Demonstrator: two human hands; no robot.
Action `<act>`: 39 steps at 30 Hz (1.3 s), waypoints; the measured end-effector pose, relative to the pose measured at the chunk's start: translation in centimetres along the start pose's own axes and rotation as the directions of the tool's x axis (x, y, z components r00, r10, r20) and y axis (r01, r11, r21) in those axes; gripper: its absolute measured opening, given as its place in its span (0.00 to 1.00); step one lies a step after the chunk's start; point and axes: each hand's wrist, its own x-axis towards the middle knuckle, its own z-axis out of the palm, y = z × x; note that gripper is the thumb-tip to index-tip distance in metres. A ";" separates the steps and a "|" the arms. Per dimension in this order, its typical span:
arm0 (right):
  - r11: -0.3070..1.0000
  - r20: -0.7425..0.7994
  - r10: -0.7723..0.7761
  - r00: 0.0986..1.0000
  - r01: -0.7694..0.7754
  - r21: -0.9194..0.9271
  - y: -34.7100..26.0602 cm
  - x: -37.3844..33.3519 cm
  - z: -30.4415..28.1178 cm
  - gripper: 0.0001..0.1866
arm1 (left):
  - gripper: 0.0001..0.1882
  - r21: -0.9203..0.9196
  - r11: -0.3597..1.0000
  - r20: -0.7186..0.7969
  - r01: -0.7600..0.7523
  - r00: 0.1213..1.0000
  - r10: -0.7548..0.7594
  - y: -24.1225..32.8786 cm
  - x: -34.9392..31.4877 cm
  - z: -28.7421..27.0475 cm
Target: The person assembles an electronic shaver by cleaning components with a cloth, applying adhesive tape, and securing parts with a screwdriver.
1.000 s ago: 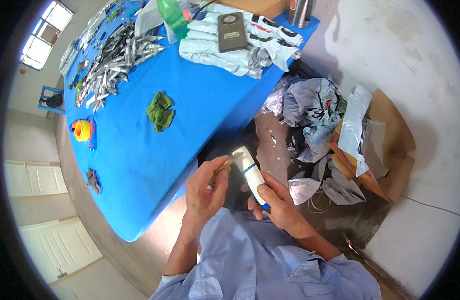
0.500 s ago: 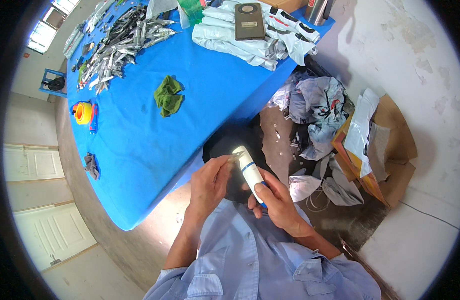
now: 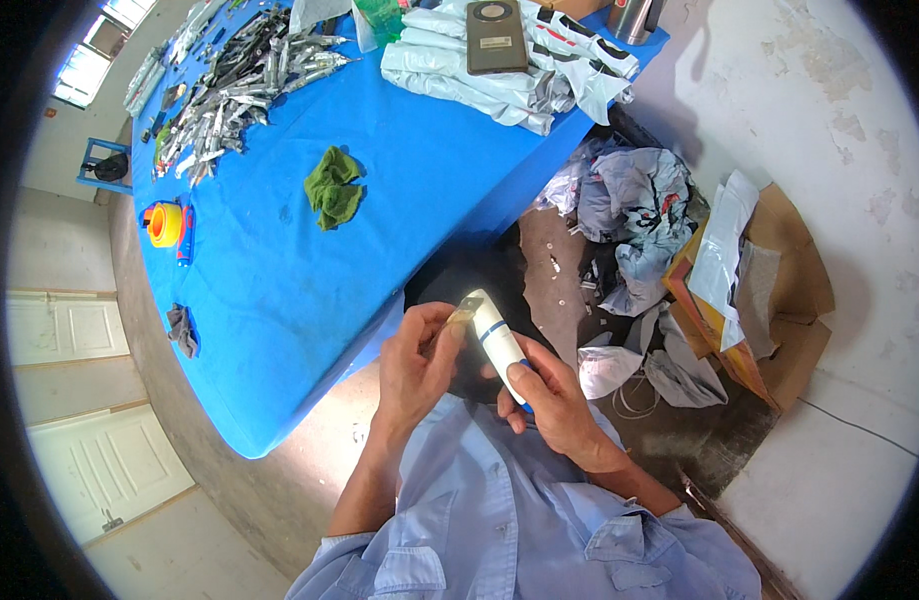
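Observation:
My right hand (image 3: 556, 402) is wrapped round the lower part of a white, rounded, stick-shaped device (image 3: 497, 338) with a blue band and blue lower end. The device tilts, its top leaning to the left. At that top lies a clear yellowish strip (image 3: 468, 309) that looks like tape. My left hand (image 3: 419, 358) pinches the strip between thumb and fingers, close against the device. The fingers of my right hand behind the device are partly hidden.
Left of my hands stands a blue-covered table (image 3: 279, 300) bearing a green cloth (image 3: 333, 188), a yellow tape roll (image 3: 163, 225), silvery wrapped pieces (image 3: 219, 125) and plastic mailing bags (image 3: 429, 75). Crumpled bags (image 3: 639, 205) and an open cardboard box (image 3: 794, 260) lie on the right.
My left hand has shifted slightly up, and the clear strip shows more plainly between its fingers and the device's top. My right hand keeps its hold, almost still.

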 end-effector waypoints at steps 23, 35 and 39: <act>1.000 0.016 0.001 1.000 -0.001 -0.030 0.0 0.1 -0.2 0.30 | 0.16 0.121 0.989 -0.015 -0.082 0.996 0.084 -1.0 0.2 -0.5; 1.000 0.000 0.011 1.000 -0.011 -0.001 0.0 0.2 -0.1 0.29 | 0.08 0.357 0.872 -0.029 -0.334 0.929 0.368 -1.2 0.1 -0.6; 0.999 0.000 0.033 0.999 -0.033 0.000 -0.4 0.0 0.1 0.29 | 0.05 0.336 0.880 -0.050 -0.336 0.927 0.373 -1.5 0.2 -0.6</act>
